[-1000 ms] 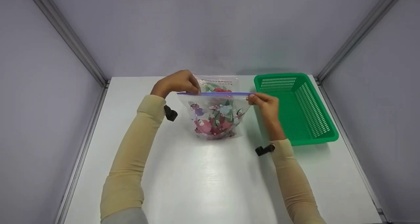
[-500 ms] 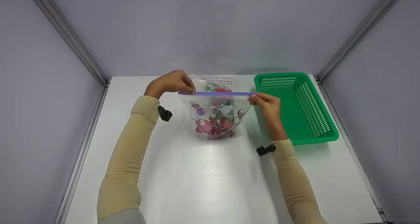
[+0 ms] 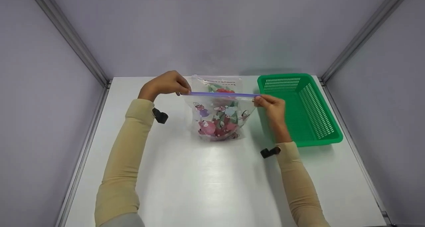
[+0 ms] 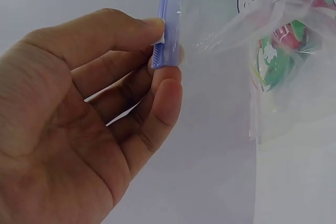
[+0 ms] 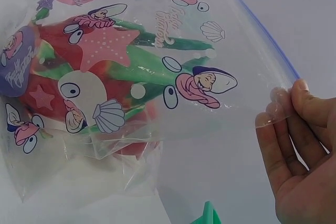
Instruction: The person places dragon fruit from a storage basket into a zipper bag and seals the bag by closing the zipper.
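A clear zip bag [image 3: 215,115] printed with pink and purple cartoon figures, shells and starfish stands in the middle of the table. Red and green contents [image 5: 152,74] show through its plastic. Its purple zip strip [image 3: 219,94] runs nearly level between both hands. My left hand [image 3: 167,83] pinches the strip's left end between thumb and fingertips, and the ridged end pokes out in the left wrist view. At the opposite top corner, my right hand [image 3: 273,109] pinches the bag's edge by the strip. Behind the strip rises more clear plastic [image 3: 199,82] with a line of red print.
A green plastic basket [image 3: 333,130] with slotted sides sits on the right of the white table [image 3: 206,190], close to my right hand. Grey panels [image 3: 212,31] stand at the back and both sides. A small black device [image 3: 160,116] is strapped on each wrist.
My left hand has slid leftward along the purple strip to its end. The right hand, still pinching its corner, has shifted slightly right, and the bag has moved a little with it.
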The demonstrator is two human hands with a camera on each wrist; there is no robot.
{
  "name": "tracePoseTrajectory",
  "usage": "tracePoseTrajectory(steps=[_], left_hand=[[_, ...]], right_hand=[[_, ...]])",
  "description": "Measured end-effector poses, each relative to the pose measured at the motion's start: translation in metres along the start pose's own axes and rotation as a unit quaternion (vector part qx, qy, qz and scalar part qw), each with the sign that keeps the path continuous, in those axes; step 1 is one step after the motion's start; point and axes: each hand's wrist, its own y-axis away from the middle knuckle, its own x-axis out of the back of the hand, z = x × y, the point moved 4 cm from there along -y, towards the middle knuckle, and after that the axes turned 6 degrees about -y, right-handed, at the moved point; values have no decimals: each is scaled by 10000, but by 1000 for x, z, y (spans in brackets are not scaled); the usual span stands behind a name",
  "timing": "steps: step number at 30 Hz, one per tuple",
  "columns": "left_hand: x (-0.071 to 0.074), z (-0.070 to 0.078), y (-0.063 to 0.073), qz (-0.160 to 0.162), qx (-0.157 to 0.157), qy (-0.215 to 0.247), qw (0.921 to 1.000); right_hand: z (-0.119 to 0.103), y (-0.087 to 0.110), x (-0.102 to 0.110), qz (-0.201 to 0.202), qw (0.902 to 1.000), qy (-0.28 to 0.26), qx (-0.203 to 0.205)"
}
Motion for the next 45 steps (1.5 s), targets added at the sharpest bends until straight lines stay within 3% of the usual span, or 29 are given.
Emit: tracePoseTrajectory(steps=[11, 19, 25, 29, 38, 45], left_hand=[[-2, -10, 5, 214, -32, 164, 9996], [-9, -24, 8, 488, -113, 872, 9949], [-18, -28, 6, 765, -289, 1152, 9900], [-26, -30, 3, 1020, -489, 1496, 9823], [-46, -37, -8, 1962, -619, 2231, 9528], [-61, -42, -14, 2132, -592, 2850, 9327]], right_hand=[[-1, -2, -5, -65, 9999, -42, 77], [1, -2, -6, -280, 9991, -246, 185], [3, -1, -5, -300, 9990, -208, 247], [7, 0, -5, -281, 9992, -125, 264], [17, 0, -7, -383, 9992, -70, 74], [27, 0, -10, -758, 9966, -311, -81]])
